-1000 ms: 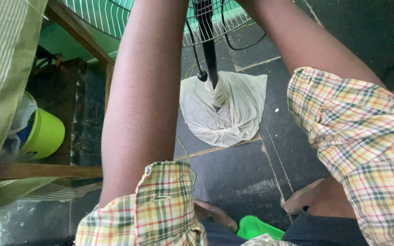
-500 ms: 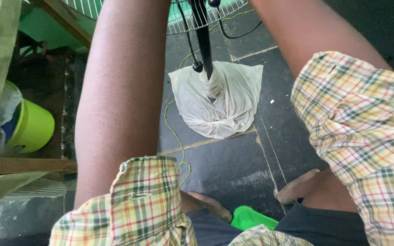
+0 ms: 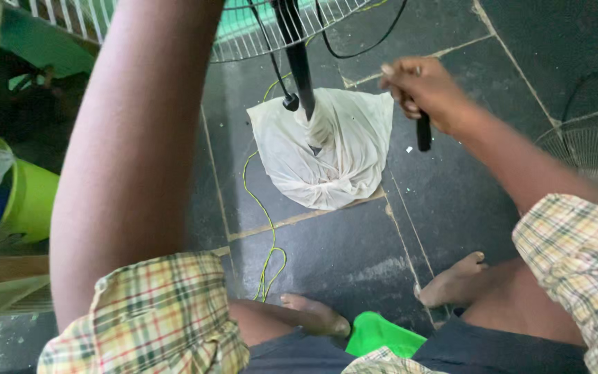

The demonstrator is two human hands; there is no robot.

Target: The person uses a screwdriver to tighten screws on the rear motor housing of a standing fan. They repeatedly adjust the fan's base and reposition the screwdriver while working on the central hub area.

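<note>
Since the earlier frames the right hand [image 3: 427, 93] has dropped into view; before, only both forearms showed, reaching up out of frame. Left arm hasn't changed, hand cut off at top edge, so can't tell its grip.

Nearest: plaid sleeves [image 3: 153, 318], bare feet [image 3: 316, 315] on dark floor tiles [image 3: 451, 201], green cloth bit [image 3: 382, 334] between the legs.

R fingers [image 3: 399, 79] are curled tight round a thin black-handled tool [image 3: 423, 131]; handle pokes out below the fist, tip hidden, prob a screwdriver. Just left of the fingers: black fan pole [image 3: 300, 66], its base wrapped in a white plastic bag [image 3: 330, 149]. Above the fingers: fan's wire guard [image 3: 257, 38], black cables [image 3: 344, 48] hanging.

Risks, imo: yellow-green wire [image 3: 268, 228] trails toward the feet, a snag could yank the fan. Tool tip near loose cables could nick one. Second fan guard [image 3: 590, 149] lies right of the wrist, easy to knock.
</note>
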